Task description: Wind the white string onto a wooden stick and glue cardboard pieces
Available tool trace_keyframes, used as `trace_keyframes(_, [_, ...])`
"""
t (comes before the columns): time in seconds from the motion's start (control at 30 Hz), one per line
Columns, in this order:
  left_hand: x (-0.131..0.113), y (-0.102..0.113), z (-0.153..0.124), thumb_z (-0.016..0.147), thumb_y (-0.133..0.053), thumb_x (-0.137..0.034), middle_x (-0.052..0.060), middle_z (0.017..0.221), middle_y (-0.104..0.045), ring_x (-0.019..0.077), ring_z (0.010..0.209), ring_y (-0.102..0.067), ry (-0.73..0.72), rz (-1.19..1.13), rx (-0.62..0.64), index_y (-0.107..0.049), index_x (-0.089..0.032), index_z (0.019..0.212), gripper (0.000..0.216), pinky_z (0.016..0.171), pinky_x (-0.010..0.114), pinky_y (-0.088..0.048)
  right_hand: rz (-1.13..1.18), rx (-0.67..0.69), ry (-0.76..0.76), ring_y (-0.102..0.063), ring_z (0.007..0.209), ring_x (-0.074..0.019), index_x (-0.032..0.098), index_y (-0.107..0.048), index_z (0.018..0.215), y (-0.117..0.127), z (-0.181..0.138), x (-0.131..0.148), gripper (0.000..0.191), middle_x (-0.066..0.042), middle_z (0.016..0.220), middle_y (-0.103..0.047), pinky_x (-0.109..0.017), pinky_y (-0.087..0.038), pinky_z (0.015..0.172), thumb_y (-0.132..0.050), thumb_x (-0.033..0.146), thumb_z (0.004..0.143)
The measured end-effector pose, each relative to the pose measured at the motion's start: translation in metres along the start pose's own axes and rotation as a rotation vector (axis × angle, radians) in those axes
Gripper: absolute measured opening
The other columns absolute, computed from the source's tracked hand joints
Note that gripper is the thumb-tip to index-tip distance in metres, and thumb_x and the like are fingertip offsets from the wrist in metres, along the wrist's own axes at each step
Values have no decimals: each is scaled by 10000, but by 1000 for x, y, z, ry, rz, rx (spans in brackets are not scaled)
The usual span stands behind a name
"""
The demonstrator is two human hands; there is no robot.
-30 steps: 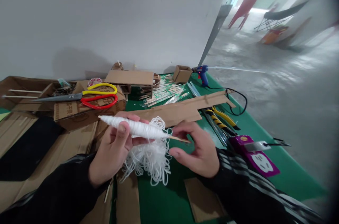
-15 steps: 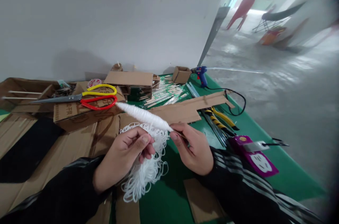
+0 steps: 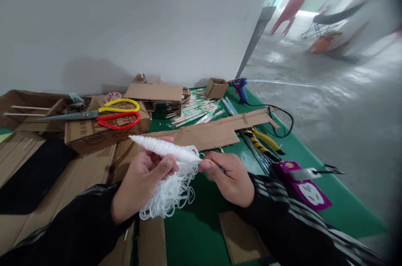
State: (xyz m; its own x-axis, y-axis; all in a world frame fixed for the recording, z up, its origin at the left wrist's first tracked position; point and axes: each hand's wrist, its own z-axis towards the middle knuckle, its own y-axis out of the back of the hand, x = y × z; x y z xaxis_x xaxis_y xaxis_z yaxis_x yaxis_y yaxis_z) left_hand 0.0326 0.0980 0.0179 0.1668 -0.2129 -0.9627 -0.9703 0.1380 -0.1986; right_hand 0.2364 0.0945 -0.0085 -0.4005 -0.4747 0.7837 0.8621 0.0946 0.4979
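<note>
A stick wound thick with white string (image 3: 163, 148) is held level over the green table (image 3: 201, 232). My right hand (image 3: 230, 178) pinches the bare wooden end of that stick. My left hand (image 3: 143, 178) is closed around the wound part, thumb on top, and it also holds a loose tangle of white string (image 3: 171, 190) that hangs below the stick. Both sleeves are black, the right one with white stripes.
Red and yellow scissors (image 3: 109, 115) lie on a cardboard box (image 3: 94, 132) at the left. A long cardboard strip (image 3: 216, 130), a stack of sticks (image 3: 194, 111), a blue glue gun (image 3: 241, 89), yellow-handled pliers (image 3: 264, 140) and a purple card (image 3: 301, 186) lie beyond and right.
The wound stick has dropped from a tilt to nearly level. My left hand has risen from the loose tangle and closed around the wound part. My right hand keeps its pinch on the end.
</note>
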Motion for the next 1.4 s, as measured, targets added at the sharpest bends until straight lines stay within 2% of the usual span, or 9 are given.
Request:
trace_keyframes(0.1, [-2,0,0,700,-786,-356,-40,576,-625,92,492,-540,18,-37,-32,-563,-167,1080,479,453,179,-397,-32,46,-18,-541,493,-103,169,-648,733,-1,2,-3,356,13,531,-570,-210,-398,500,-439,333,971])
trace_keyframes(0.23, [-1,-1,0,704,-787,-328,-26,592,-647,107,530,-575,7,-24,-32,-575,-161,1057,444,508,203,-455,-140,-52,-11,-636,678,-147,176,-592,1008,-6,1,-8,145,-54,818,-686,-237,-469,604,-529,276,923])
trace_keyframes(0.37, [4,2,2,737,-768,-297,-12,643,-681,104,601,-609,6,-17,-13,-568,-162,1066,408,570,191,-487,-207,-82,52,-622,657,-149,193,-532,906,-10,-2,-13,34,-35,755,-650,-240,-453,584,-504,206,919])
trace_keyframes(0.5, [7,7,5,747,-763,-258,-20,690,-680,105,605,-625,5,-30,34,-542,-190,1115,435,541,178,-483,-283,-94,93,-602,623,-142,191,-555,874,-8,-2,-15,92,-33,719,-652,-240,-429,573,-488,210,934])
trace_keyframes(0.7, [5,7,6,681,-807,-261,-6,722,-698,135,614,-649,30,-39,-41,-558,-175,1076,475,540,205,-495,-336,-84,129,-584,587,-140,189,-562,814,-7,0,-14,202,-33,668,-635,-244,-408,553,-430,226,962])
trace_keyframes(0.93, [6,6,7,672,-812,-284,-8,691,-701,141,594,-646,49,-63,-66,-563,-171,1054,470,539,221,-503,-242,-55,59,-612,707,-154,193,-508,986,-11,-4,-14,89,-64,882,-635,-247,-456,577,-526,237,911])
trace_keyframes(1.0, [6,6,7,681,-806,-281,-2,729,-705,140,621,-649,41,-46,-50,-563,-170,1055,460,551,219,-504,-253,-91,98,-595,681,-147,196,-523,922,-10,-4,-14,34,-49,819,-618,-245,-443,571,-491,184,918])
trace_keyframes(1.2, [6,7,7,733,-766,-260,43,924,-708,170,753,-664,2,14,25,-582,-178,1031,359,647,262,-522,-343,-129,145,-588,669,-162,194,-551,860,-7,0,-15,117,-40,733,-633,-267,-427,608,-467,194,941])
trace_keyframes(1.4, [9,8,6,772,-731,-270,15,816,-675,151,673,-628,-32,80,56,-568,-182,1001,295,583,237,-493,-346,-59,130,-597,699,-172,176,-567,888,-8,0,-15,133,-58,772,-642,-275,-433,639,-455,216,946])
